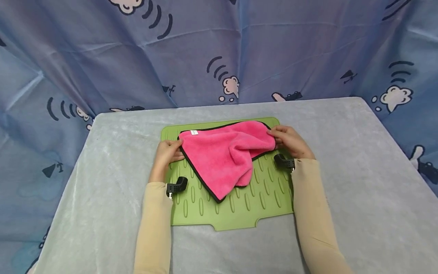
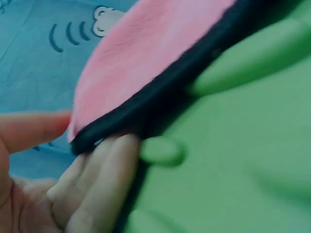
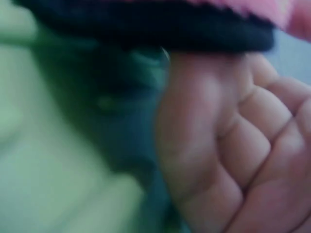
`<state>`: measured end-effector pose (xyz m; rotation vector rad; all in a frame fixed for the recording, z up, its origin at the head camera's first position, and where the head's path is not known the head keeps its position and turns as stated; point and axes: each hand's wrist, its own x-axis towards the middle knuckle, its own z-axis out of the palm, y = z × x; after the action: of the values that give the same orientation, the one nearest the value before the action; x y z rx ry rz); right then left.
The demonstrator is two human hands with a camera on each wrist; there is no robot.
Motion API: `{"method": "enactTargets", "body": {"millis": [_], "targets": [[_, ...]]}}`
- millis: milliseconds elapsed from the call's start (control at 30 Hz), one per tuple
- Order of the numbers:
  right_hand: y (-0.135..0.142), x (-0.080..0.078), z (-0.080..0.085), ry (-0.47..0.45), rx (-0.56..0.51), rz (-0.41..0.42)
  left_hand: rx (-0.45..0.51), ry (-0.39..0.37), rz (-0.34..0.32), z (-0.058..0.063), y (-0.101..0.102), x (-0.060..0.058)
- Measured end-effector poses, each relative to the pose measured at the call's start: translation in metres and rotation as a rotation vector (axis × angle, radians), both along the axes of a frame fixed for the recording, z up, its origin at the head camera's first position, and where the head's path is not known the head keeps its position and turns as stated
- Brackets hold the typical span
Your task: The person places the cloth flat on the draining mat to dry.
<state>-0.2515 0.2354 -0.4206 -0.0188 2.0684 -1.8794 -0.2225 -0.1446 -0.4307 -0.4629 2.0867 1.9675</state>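
Observation:
A pink towel [image 1: 219, 152] with black edging and a small white label lies over a green ridged mat [image 1: 236, 207], rumpled on its right side and with one corner pointing toward the person. At its left corner, the left hand [image 1: 166, 154] pinches the edge between thumb and fingers; the left wrist view shows the fingers [image 2: 104, 184] under the black border. The right hand [image 1: 291, 141] pinches the towel's right end, thumb on top. In the blurred right wrist view, curled fingers [image 3: 204, 131] sit beneath the black edging.
The mat rests on a table with a pale grey cloth [image 1: 102, 190]. Behind and beside the table hangs a blue patterned curtain [image 1: 191, 57]. A black wrist camera [image 1: 177, 185] is strapped to the left forearm and another black camera [image 1: 284, 161] to the right.

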Motion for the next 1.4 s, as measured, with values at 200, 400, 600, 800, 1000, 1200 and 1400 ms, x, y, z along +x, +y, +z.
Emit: {"method": "enactTargets", "body": {"millis": [200, 400, 600, 800, 1000, 1200, 1400], "targets": [[0.007, 0.0, 0.008, 0.006, 0.085, 0.1, 0.003, 0.035, -0.094, 0.005, -0.005, 0.0], [0.004, 0.001, 0.012, 0.065, 0.156, 0.258, -0.011, 0.152, 0.146, 0.005, -0.009, -0.002], [0.0, 0.001, 0.017, 0.117, 0.146, 0.373, -0.039, 0.185, 0.177, 0.005, -0.011, -0.005], [-0.001, 0.003, 0.019, 0.08, 0.139, 0.269, -0.117, 0.158, 0.125, 0.005, -0.009, -0.008], [0.003, 0.007, 0.012, 0.087, 0.1, 0.126, -0.256, 0.196, 0.134, 0.012, -0.002, -0.02], [0.0, 0.006, 0.005, 0.078, 0.202, 0.076, -0.411, 0.159, 0.082, 0.006, 0.003, -0.03], [0.0, 0.003, 0.003, 0.05, 0.265, 0.127, -0.499, 0.132, -0.02, 0.012, -0.001, -0.013]]}}
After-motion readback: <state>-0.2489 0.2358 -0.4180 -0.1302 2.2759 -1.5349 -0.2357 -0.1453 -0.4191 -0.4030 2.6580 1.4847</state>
